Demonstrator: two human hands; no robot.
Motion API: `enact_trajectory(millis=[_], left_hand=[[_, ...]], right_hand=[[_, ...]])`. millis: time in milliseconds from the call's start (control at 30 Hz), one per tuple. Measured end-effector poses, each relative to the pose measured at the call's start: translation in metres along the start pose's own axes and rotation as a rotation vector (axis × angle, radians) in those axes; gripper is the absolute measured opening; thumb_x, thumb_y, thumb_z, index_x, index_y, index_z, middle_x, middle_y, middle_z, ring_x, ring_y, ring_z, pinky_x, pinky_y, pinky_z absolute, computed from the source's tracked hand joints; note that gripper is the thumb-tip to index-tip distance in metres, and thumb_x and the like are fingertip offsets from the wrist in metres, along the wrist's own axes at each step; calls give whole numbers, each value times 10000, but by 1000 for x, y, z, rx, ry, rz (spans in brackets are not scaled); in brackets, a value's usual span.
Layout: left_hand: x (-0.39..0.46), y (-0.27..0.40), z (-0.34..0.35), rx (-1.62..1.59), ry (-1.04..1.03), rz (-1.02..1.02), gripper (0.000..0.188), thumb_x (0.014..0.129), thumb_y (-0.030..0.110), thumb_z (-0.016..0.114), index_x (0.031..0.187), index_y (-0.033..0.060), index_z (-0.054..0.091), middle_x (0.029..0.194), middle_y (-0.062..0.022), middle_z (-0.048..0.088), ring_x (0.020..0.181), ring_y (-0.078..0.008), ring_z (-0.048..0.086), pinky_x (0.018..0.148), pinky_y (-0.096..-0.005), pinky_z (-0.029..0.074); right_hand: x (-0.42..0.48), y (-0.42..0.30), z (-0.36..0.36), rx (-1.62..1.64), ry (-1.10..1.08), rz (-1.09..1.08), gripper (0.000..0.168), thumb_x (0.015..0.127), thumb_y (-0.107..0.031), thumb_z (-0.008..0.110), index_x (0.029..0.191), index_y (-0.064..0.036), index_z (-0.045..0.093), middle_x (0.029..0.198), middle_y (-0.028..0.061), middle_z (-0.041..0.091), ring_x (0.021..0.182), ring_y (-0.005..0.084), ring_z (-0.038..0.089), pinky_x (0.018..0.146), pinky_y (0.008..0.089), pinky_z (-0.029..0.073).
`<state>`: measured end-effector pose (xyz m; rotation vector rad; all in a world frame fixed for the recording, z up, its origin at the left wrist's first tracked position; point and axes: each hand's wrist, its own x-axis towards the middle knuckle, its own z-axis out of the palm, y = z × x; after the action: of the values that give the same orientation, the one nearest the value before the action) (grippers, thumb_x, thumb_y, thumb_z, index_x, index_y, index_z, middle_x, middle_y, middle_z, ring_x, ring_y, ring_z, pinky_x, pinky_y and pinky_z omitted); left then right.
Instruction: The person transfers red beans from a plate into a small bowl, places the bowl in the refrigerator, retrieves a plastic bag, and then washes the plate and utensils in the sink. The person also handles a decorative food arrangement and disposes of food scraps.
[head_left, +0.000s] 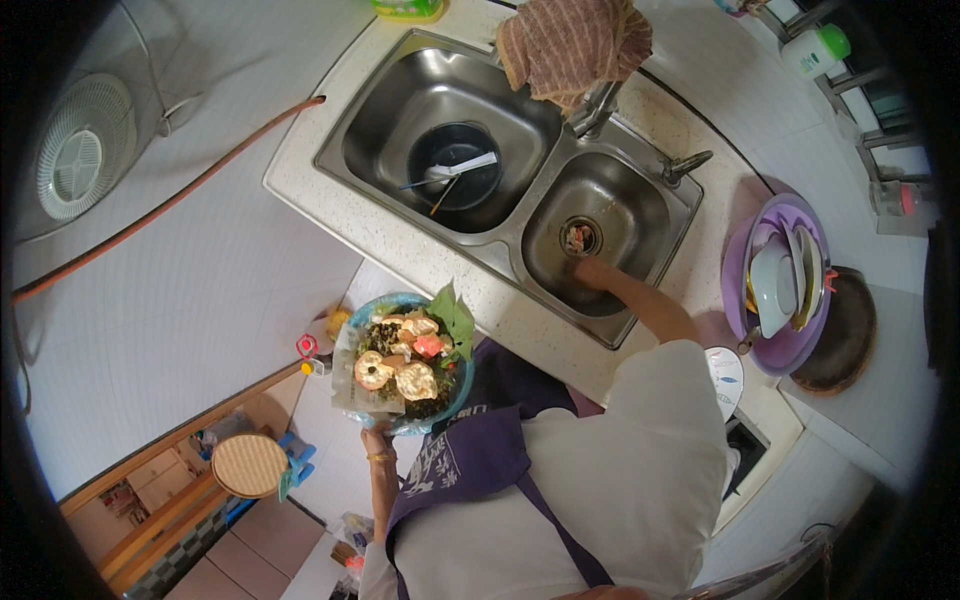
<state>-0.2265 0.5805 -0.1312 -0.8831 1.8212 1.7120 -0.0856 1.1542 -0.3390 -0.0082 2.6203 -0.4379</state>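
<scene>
My left hand (376, 441) grips the lower rim of a blue waste bin (466, 386) lined with a plastic bag and full of food scraps: leafy greens, citrus halves and a large green leaf (452, 319). Over the small right basin (637, 202) of a steel double sink, my right hand (592, 274) reaches down beside the drain strainer (581, 236), where reddish and pale scraps lie. Its fingers are blurred, so their hold cannot be told. In the large left basin (390, 97) stands a dark round bowl (424, 154) with a white utensil and thin sticks in it.
A striped brown towel (574, 45) hangs over the faucet (596, 112). Right of the sink, a purple basin (731, 277) holds stacked dishes, with a dark round board (851, 337) behind it. An orange hose (187, 191) runs at the left; a woven stool (250, 465) stands lower left.
</scene>
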Motion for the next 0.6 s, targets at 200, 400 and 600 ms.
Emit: enact_trajectory(millis=[200,400,600], left_hand=[[-6,0,8,-8,40,43,68,605,32,535,652,-14,520,679,-101,533,569,-226,521,522,-321,453],[-1,0,2,56,20,60,63,630,27,534,670,-18,513,615,-86,503,539,-210,501,499,-300,439],[-9,5,15,49,35,45,68,661,41,531,639,-7,488,625,-89,511,544,-212,508,494,-306,442]], right_hand=[[27,-19,-64,-69,328,119,320,778,-125,508,1080,-32,557,1162,142,499,1105,308,449,904,442,397],[19,-10,-57,-248,147,10,373,747,-85,534,1113,-18,522,1228,129,437,1131,292,411,915,399,369],[3,-12,-75,-60,235,131,448,710,-76,589,1144,-5,504,1312,141,345,1204,310,338,992,417,305]])
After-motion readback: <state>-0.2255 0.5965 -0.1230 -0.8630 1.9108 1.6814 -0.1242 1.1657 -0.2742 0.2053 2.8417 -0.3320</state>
